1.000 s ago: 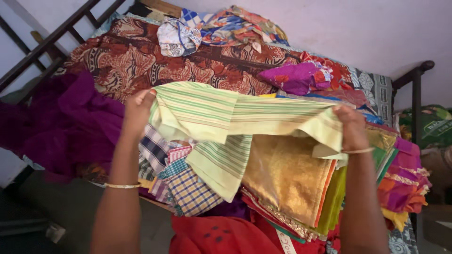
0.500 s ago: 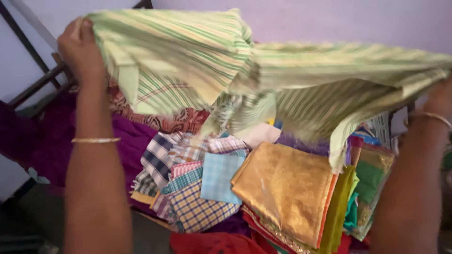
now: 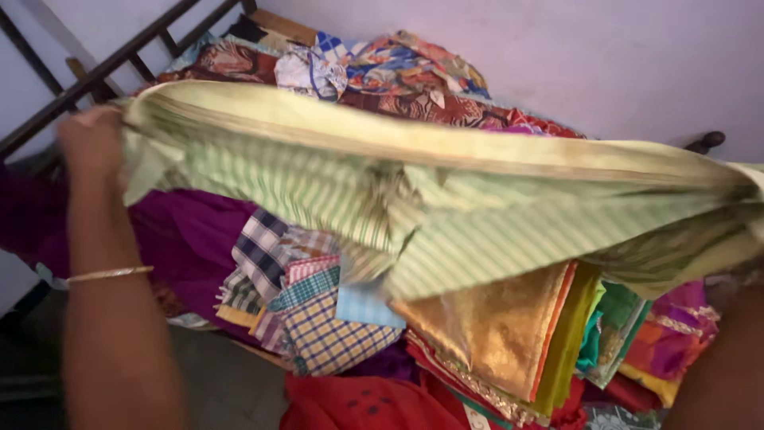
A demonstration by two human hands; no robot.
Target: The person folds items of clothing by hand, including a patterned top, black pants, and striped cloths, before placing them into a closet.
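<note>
My left hand [image 3: 91, 143] is closed on one end of the green striped cloth [image 3: 446, 207], fingers pinching its edge up near the dark bed rail [image 3: 119, 56]. My right hand is past the picture's right edge, so I cannot tell how its fingers grip. A moment ago the cloth was flung high; now it has dropped and stretches level across the bed, above the checked cloths [image 3: 318, 318] and the gold cloth [image 3: 493, 326], spread out, not yet folded.

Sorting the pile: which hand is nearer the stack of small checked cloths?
Left. The left hand grips the green striped cloth above-left of the checked cloths; the right hand is out of view, far right.
</note>
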